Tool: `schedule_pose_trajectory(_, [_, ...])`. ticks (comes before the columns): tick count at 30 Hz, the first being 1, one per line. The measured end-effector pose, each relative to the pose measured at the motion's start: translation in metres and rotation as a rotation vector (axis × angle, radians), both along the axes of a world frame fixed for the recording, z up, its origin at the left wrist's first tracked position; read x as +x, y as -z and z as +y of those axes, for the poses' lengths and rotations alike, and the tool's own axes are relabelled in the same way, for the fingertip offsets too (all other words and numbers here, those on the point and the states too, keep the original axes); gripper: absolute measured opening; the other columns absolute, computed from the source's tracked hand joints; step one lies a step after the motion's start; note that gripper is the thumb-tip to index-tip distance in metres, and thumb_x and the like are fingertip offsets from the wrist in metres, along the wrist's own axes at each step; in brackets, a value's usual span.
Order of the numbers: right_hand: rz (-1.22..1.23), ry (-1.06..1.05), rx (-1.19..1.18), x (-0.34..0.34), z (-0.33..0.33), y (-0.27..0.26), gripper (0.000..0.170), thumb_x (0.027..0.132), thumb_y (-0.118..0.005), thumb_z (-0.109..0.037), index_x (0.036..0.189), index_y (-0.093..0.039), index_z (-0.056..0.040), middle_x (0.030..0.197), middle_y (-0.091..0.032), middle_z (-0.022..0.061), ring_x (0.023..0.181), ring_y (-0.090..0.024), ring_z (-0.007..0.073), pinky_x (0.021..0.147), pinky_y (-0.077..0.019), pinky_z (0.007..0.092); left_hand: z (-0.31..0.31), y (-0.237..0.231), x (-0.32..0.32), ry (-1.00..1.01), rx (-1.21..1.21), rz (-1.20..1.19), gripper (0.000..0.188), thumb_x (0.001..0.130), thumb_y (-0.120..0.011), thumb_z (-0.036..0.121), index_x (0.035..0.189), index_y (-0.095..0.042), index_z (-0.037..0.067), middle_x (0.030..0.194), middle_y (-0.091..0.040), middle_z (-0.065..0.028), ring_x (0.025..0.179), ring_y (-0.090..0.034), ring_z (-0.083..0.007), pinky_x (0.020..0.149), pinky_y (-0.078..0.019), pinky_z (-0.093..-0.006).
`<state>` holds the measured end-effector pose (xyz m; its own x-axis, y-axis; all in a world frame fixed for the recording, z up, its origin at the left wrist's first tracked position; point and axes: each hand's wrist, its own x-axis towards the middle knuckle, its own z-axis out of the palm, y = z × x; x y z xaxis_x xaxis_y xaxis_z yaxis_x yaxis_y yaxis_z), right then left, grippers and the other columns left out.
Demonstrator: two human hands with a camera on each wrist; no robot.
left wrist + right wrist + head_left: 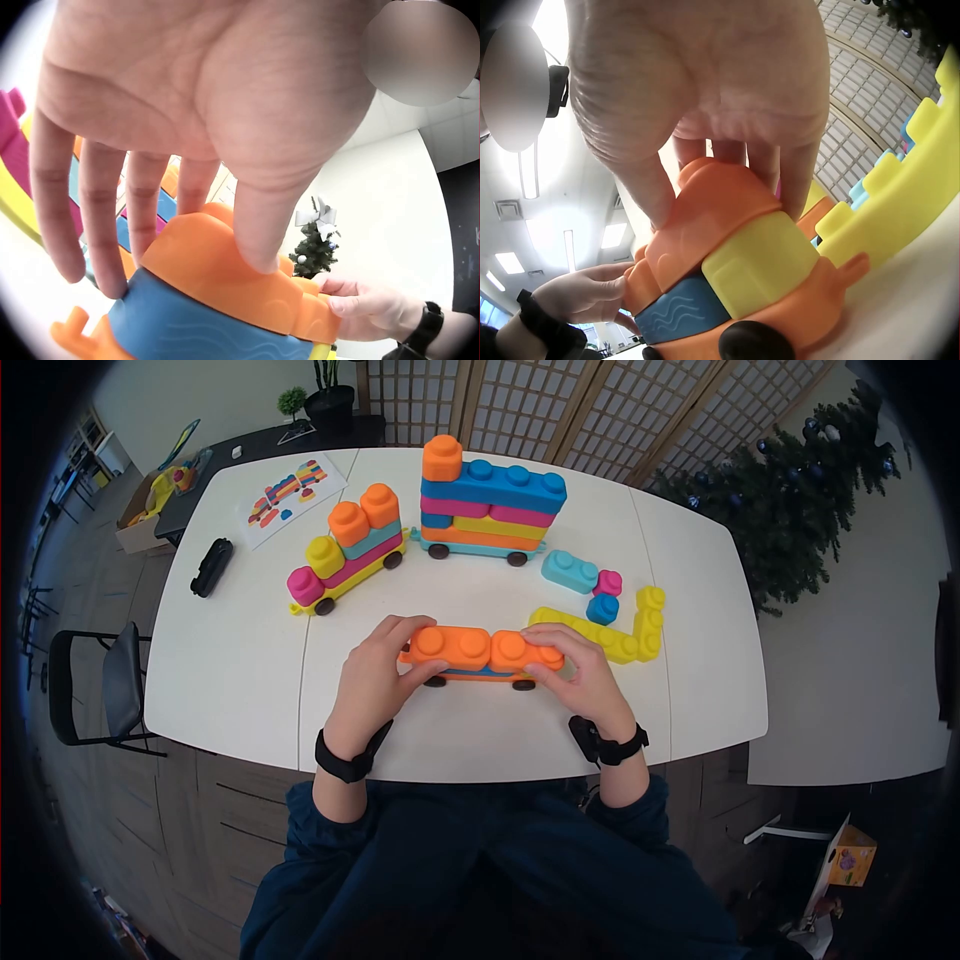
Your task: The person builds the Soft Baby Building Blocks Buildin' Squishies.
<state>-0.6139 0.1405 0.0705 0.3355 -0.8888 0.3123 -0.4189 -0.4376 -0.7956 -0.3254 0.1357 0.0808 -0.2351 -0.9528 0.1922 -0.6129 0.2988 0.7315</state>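
In front of the person stands a toy wagon with an orange wheeled base (817, 296). On the base sit a blue block (681, 309) and a yellow block (761, 262), topped by a left orange block (455, 648) and a right orange block (511, 652). The left hand (368, 672) grips the left orange block from above, thumb on the near side and fingers on the far side. At the other end, the right hand (592, 678) holds the right orange block between thumb and fingers. The far fingertips are partly hidden in the head view.
Beyond the hands stand a tall block wagon (490, 510) and a lower yellow-based wagon (350, 565). Loose yellow blocks (600, 637), a light blue block (570, 572), a pink block (609, 583) and a blue block (602, 609) lie right. A picture sheet (265, 538) and black case (211, 568) lie left.
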Motion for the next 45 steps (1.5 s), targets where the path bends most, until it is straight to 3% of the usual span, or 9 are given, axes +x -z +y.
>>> schedule_pose_trajectory(5, [0.011,-0.005,-0.027,-0.001,0.0,0.002,0.035,0.088,-0.078,-0.007,0.12,-0.068,-0.001,0.122,-0.069,0.015,0.112,-0.067,0.0313,0.098,-0.0528,0.0358,0.0,0.003,0.001,0.003,0.0,-0.002,0.049,0.083,-0.085,0.025,0.125,-0.067,0.009,0.113,-0.07,-0.0099,0.091,-0.068,-0.0264,0.076,-0.0554,-0.0356])
schedule_pose_trajectory(12, [0.105,0.041,-0.099,-0.015,-0.008,-0.013,0.042,0.086,-0.081,-0.013,0.124,-0.068,-0.0029,0.126,-0.068,0.0155,0.117,-0.066,0.0323,0.101,-0.0519,0.0388,0.001,0.002,0.001,0.011,-0.075,-0.089,0.053,0.083,-0.085,0.027,0.128,-0.066,0.007,0.114,-0.069,-0.0126,0.095,-0.069,-0.0292,0.082,-0.0561,-0.0386])
schedule_pose_trajectory(21, [0.597,0.731,-0.133,-0.106,-0.026,-0.009,0.039,0.091,-0.076,-0.026,0.121,-0.069,-0.002,0.12,-0.069,0.0181,0.109,-0.068,0.036,0.092,-0.0552,0.0408,0.003,-0.001,0.004,-0.024,-0.163,-0.041,0.056,0.082,-0.086,0.026,0.129,-0.064,0.006,0.118,-0.069,-0.0128,0.102,-0.067,-0.0314,0.086,-0.0552,-0.0392])
schedule_pose_trajectory(26, [0.706,0.957,0.241,-0.143,-0.025,0.006,0.051,0.086,-0.079,-0.037,0.122,-0.068,-0.0024,0.108,-0.074,0.0204,0.102,-0.071,0.0371,0.088,-0.0574,0.0441,0.003,0.006,0.005,-0.017,-0.147,-0.06,0.054,0.081,-0.086,0.024,0.127,-0.065,0.006,0.116,-0.07,-0.0123,0.101,-0.068,-0.0301,0.082,-0.0555,-0.0382])
schedule_pose_trajectory(29, [0.693,0.952,0.369,-0.152,-0.025,0.015,0.057,0.081,-0.083,-0.036,0.123,-0.067,-0.0006,0.096,-0.075,0.0201,0.091,-0.074,0.0341,0.081,-0.0581,0.0421,0.003,0.006,0.005,-0.018,-0.119,-0.056,0.052,0.081,-0.086,0.024,0.125,-0.065,0.006,0.114,-0.071,-0.0118,0.099,-0.069,-0.0292,0.081,-0.0557,-0.0381])
schedule_pose_trajectory(39, [0.605,1.063,0.33,-0.119,-0.016,-0.006,0.047,0.081,-0.081,-0.033,0.116,-0.069,-0.004,0.101,-0.076,0.0174,0.095,-0.074,0.0316,0.081,-0.0586,0.0414,0.004,0.003,0.003,-0.025,-0.07,-0.046,0.049,0.084,-0.084,0.028,0.123,-0.065,0.006,0.111,-0.071,-0.0124,0.095,-0.071,-0.0313,0.079,-0.0571,-0.0388])
schedule_pose_trajectory(42, [0.401,1.027,-0.053,-0.087,-0.014,-0.012,0.038,0.085,-0.081,-0.024,0.113,-0.069,-0.0023,0.098,-0.076,0.0136,0.085,-0.074,0.0268,0.078,-0.0579,0.0376,0.002,0.006,0.004,-0.02,-0.085,-0.04,0.05,0.084,-0.084,0.029,0.124,-0.064,0.006,0.112,-0.071,-0.0121,0.094,-0.071,-0.0313,0.079,-0.0573,-0.0387])
schedule_pose_trajectory(44, [0.052,0.698,-0.24,-0.05,-0.014,-0.027,0.032,0.086,-0.078,-0.016,0.113,-0.068,-0.0023,0.103,-0.076,0.0137,0.091,-0.073,0.0291,0.082,-0.0573,0.0391,0.002,0.006,0.004,-0.018,-0.014,-0.021,0.053,0.083,-0.086,0.025,0.127,-0.063,0.007,0.118,-0.07,-0.0114,0.101,-0.07,-0.028,0.083,-0.0569,-0.0382])
schedule_pose_trajectory(45, [0.081,0.602,-0.273,-0.034,-0.012,-0.034,0.031,0.086,-0.079,-0.014,0.113,-0.068,-0.0027,0.105,-0.075,0.0131,0.094,-0.072,0.0295,0.085,-0.0567,0.0395,0.002,0.007,0.005,-0.019,-0.014,-0.022,0.053,0.083,-0.086,0.025,0.127,-0.063,0.007,0.118,-0.07,-0.0114,0.101,-0.07,-0.028,0.083,-0.0569,-0.0382])
